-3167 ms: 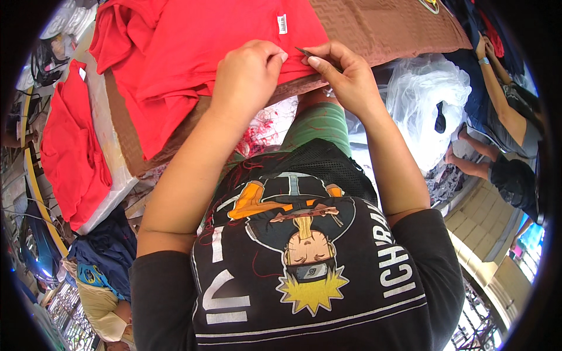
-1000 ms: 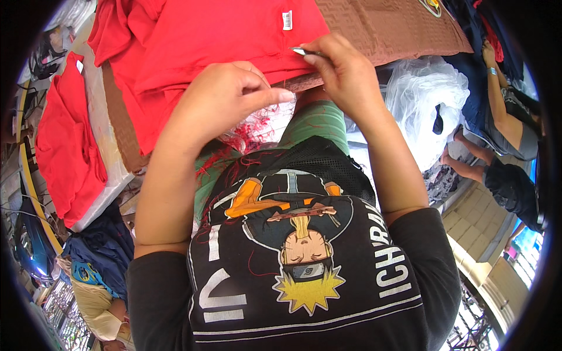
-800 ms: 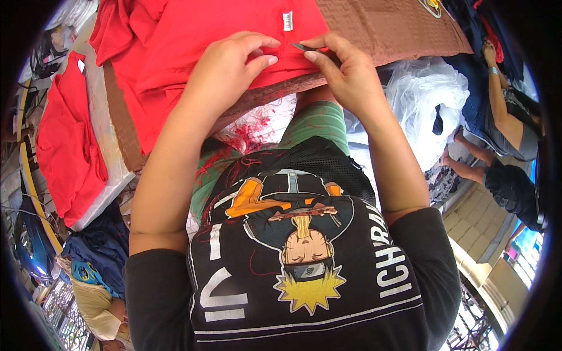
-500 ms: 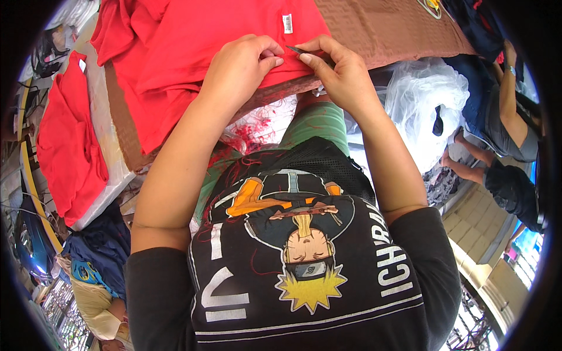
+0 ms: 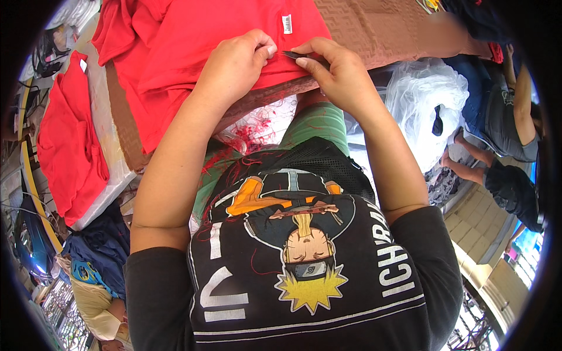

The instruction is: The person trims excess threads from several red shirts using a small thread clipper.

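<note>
Over red cloth (image 5: 199, 41), the right hand (image 5: 342, 69) grips a dark tool (image 5: 290, 54); the left hand (image 5: 239, 61) seems pinched closed.

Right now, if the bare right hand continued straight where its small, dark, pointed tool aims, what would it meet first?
Probably the bare left hand, just beyond the tool, though depth is unclear; the red fabric lies below.

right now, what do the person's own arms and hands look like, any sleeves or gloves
The left hand and right hand are ungloved, with no ring or watch showing. Both forearms are bare; the short black sleeves end near the elbows.
</note>
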{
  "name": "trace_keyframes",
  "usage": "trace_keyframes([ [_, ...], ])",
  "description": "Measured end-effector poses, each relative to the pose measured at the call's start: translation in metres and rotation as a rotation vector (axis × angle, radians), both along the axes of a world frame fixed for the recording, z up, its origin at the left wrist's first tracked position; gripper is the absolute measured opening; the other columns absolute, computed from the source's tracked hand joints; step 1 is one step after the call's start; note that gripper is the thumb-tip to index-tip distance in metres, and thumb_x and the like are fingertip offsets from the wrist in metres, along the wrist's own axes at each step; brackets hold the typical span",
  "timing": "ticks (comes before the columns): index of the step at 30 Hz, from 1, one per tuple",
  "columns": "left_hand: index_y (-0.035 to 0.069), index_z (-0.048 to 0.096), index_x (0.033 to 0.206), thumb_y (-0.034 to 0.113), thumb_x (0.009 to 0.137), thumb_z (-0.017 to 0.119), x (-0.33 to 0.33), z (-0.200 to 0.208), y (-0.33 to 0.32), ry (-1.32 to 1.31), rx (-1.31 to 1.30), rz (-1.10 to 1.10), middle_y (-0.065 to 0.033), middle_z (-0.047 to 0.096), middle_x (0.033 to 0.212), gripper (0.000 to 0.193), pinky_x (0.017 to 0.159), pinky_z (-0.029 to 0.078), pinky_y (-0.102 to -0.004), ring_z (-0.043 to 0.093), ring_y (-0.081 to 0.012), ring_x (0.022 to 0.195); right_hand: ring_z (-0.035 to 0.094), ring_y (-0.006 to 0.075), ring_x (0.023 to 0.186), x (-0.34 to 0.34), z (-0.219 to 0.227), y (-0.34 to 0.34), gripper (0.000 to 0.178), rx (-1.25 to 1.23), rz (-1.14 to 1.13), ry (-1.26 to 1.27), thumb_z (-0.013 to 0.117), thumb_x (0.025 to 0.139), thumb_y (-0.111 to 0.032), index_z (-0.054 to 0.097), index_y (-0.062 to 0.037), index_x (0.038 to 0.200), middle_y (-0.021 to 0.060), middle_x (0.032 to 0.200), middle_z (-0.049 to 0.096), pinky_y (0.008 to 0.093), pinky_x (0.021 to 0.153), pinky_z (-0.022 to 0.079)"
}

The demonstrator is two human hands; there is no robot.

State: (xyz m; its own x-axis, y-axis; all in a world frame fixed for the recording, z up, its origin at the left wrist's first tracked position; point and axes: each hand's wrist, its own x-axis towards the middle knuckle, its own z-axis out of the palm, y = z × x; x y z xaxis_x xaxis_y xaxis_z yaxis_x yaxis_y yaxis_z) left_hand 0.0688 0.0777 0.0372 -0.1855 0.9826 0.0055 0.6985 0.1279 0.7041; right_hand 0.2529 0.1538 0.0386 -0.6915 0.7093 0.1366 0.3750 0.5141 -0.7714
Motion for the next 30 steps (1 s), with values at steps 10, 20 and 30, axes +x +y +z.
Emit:
trace_keyframes([
  [10,0.001,0.061,0.097,0.021,0.092,0.059,0.004,-0.001,-0.003,0.085,0.086,0.000,-0.0160,0.067,0.085,0.021,0.071,0.050,-0.0372,0.066,-0.0311,0.080,0.062,0.0344,0.087,-0.008,0.006,-0.004,0.016,0.222,0.050,-0.104,0.061,0.085,-0.020,0.066,-0.0080,0.095,0.0123,0.093,0.063,0.0439,0.075,0.049],
  [20,0.002,0.059,0.093,0.015,0.090,0.057,0.003,0.002,-0.012,0.076,0.163,-0.032,-0.0185,0.064,0.087,0.013,0.071,0.048,-0.0437,0.062,-0.0371,0.083,0.062,0.0337,0.087,-0.009,0.010,-0.009,0.015,0.232,0.073,-0.173,0.065,0.081,-0.018,0.062,-0.0077,0.093,0.0132,0.092,0.062,0.0441,0.073,0.050],
  [30,0.003,0.065,0.100,0.011,0.077,0.071,-0.007,0.015,-0.035,0.144,0.197,-0.191,-0.0091,0.061,0.108,0.024,0.093,0.041,-0.0380,0.054,-0.0273,0.106,0.064,0.0307,0.086,0.023,0.007,0.022,0.030,0.421,0.197,-0.328,0.069,0.072,-0.019,0.062,-0.0119,0.100,0.0077,0.106,0.058,0.0433,0.070,0.052],
])
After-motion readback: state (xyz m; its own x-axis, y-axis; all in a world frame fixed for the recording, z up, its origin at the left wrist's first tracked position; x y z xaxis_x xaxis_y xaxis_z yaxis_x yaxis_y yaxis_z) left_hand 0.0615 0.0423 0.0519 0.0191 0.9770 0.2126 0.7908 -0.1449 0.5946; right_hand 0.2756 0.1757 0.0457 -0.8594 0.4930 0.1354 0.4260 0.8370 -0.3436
